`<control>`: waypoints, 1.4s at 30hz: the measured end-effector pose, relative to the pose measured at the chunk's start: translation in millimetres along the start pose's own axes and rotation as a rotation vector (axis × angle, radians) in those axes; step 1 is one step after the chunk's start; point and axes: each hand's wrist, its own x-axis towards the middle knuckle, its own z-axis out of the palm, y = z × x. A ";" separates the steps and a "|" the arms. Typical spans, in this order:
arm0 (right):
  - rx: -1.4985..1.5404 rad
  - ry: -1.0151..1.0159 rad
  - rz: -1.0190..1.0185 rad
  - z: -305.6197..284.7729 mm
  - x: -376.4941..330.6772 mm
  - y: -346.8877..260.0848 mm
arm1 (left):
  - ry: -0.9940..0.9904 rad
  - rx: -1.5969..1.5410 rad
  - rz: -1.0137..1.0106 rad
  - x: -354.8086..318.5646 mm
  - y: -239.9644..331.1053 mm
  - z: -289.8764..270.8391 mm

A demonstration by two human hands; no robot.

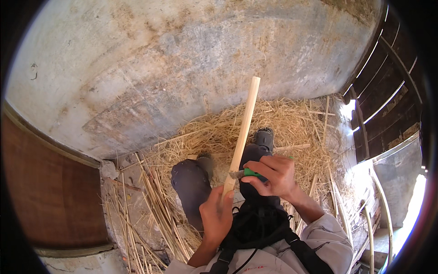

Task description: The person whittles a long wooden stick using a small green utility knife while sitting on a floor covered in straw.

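A stained, pale wall (219, 59) curves across the top of your view, and below it the floor is deep in straw-coloured shavings (292, 118). Bright light bursts through gaps by the dark slats (388, 100) on the right, washing out detail there.

And here's the action, right in front of you: the pale wooden stick (245, 122) slants up from your lap, its far end up against the backdrop of the wall. Your left hand (216, 214) has its grip closed around the near end, and the fingers cover part of it, so you can't see quite where it finishes. Your right hand (273, 174) wraps the green-handled knife (251, 172), grip firmly closed; most of the handle is hidden in the fist, with a sliver of green peeking out beyond the knuckles. The blade meets the stick just above your left hand, its edge hard to make out.

Down below, your right boot (264, 137) shows beside the stick; the left one is hazy. Long thin strips (159, 212) lie to your left, some running off the lower edge, and a brown panel (50, 187) is cut by the dark rim.
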 end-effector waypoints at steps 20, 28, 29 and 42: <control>-0.066 0.351 0.484 -34.4 43.4 64.7 | -0.114 0.099 0.026 -20.7 -17.7 -7.5; 0.046 -0.084 0.059 -0.1 5.8 -2.9 | 0.075 0.009 0.014 8.2 -11.3 -0.9; 0.040 -0.104 0.061 3.3 2.4 -4.1 | 0.080 0.014 0.008 8.5 -7.2 0.7; -0.049 -0.014 0.024 -2.0 14.2 -2.9 | 0.112 0.132 0.066 3.3 -4.0 2.9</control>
